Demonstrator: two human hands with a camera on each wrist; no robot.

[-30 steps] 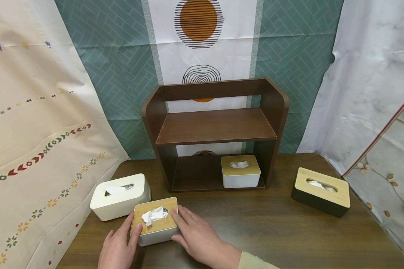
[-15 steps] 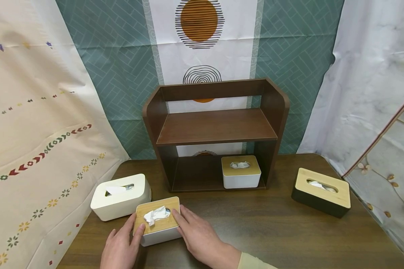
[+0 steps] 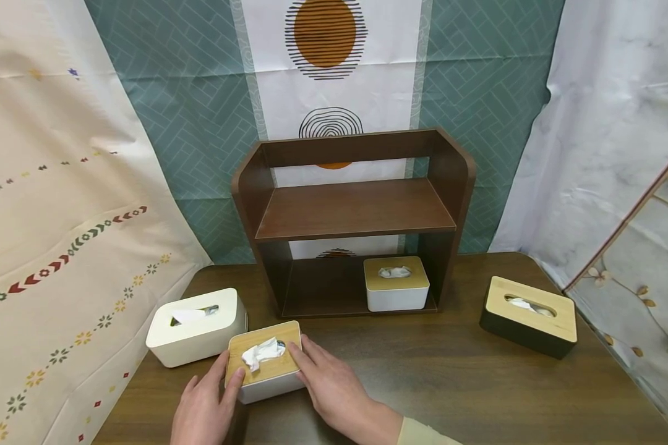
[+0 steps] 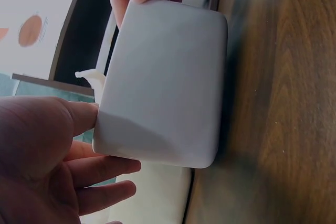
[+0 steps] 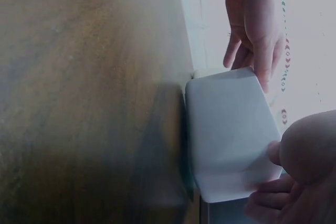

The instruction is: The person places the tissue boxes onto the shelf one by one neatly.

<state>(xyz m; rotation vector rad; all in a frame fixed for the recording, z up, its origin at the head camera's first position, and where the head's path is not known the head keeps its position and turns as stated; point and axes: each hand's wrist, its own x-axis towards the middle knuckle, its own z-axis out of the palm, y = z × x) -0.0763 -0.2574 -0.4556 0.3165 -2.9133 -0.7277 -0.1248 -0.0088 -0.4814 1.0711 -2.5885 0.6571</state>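
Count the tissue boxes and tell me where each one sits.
4: a cream tissue box at left, a white wood-lidded tissue box between the left hand and right hand, a white tan-lidded tissue box on the lower shelf, a dark wood-lidded tissue box at right.

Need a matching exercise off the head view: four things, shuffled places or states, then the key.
Things:
1. Cream tissue box
2. Dark-sided tissue box
3. White-sided tissue box in front of the shelf
4. Brown shelf unit

Places or states:
A. Held between the left hand and right hand
B. On the tabletop, at the right of the picture
C. Has a tan-lidded box on its lower level
D. On the tabletop, at the left of the picture

Pairs: 1-D, 2-B, 3-A, 4-C
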